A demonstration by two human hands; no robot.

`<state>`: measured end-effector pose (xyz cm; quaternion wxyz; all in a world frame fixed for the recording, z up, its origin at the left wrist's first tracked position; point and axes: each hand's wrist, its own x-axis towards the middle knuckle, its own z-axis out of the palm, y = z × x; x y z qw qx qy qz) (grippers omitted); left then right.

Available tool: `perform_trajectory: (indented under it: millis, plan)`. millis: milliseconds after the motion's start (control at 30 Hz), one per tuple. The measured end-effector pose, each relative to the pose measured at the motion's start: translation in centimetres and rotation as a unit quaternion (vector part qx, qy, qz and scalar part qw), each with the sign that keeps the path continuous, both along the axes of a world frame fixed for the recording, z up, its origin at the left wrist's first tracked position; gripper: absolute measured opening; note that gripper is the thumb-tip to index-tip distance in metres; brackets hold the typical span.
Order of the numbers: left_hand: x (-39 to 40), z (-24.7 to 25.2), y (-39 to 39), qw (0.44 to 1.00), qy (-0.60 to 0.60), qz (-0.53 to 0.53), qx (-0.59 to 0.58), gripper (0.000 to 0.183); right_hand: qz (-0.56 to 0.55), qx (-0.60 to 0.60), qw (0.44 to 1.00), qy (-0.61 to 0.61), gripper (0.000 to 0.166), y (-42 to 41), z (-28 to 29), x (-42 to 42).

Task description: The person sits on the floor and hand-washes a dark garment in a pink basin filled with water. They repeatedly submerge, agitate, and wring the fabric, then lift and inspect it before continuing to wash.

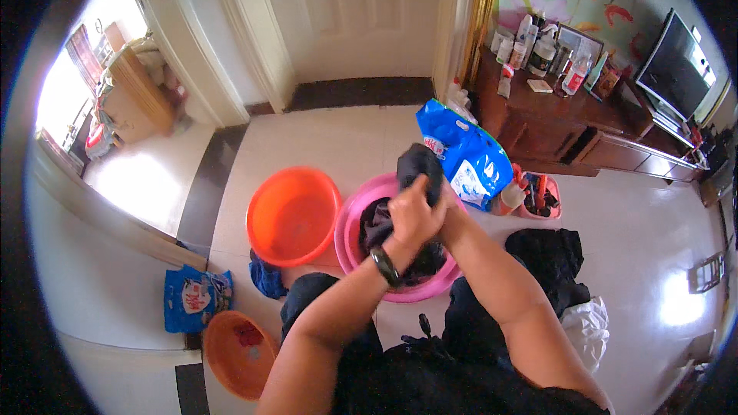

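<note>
Both my hands are raised over a pink plastic basin (353, 276) on the floor between my knees. They are close together on a bunched black cloth (416, 162), which sticks up above the fingers. My left hand (410, 214), with a dark bracelet at the wrist, closes round its lower part. My right hand (443, 207) is pressed against the same cloth from the other side; its fingers are partly hidden. More dark clothing (377, 222) lies in the basin beneath. Beside it on the left stands an orange-red basin (294, 216), with no cloth in it.
A large blue detergent bag (467, 155), a spray bottle (510, 196) and a pink basket (556, 187) stand ahead right. Black clothing (548, 259) and a white bag (585, 328) lie right. Blue cloth (266, 276), another blue bag (196, 300) and a brown-orange basin (236, 363) are left.
</note>
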<state>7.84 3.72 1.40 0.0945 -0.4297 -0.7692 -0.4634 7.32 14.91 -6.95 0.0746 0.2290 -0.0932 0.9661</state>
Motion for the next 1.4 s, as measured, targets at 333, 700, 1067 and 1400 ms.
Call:
perform_trajectory:
  millis: [333, 700, 1067, 1400]
  plan:
    - [1.0, 1.3, -0.9, 0.996, -0.078, 0.012, -0.046, 0.045, 0.066, 0.001, 0.997, 0.042, 0.036, -0.2, -0.8, -1.1]
    - [1.4, 0.6, -1.1, 0.998, -0.053, 0.003, 0.045, 0.033, -0.148, 0.051, 0.946, -0.284, 0.033, -2.6, 1.9, 0.7]
    - [-11.1, 2.4, -2.7, 0.65, -0.662, -0.159, 0.338, 0.043, -0.187, 0.477, 0.756, -0.407, 0.058, -3.1, 11.1, 3.1]
    - [-12.5, 2.1, -4.2, 0.636, -0.667, -0.217, 0.322, 0.051, -0.201, 0.249, 0.87, -0.375, 0.036, -1.0, 11.0, 3.5]
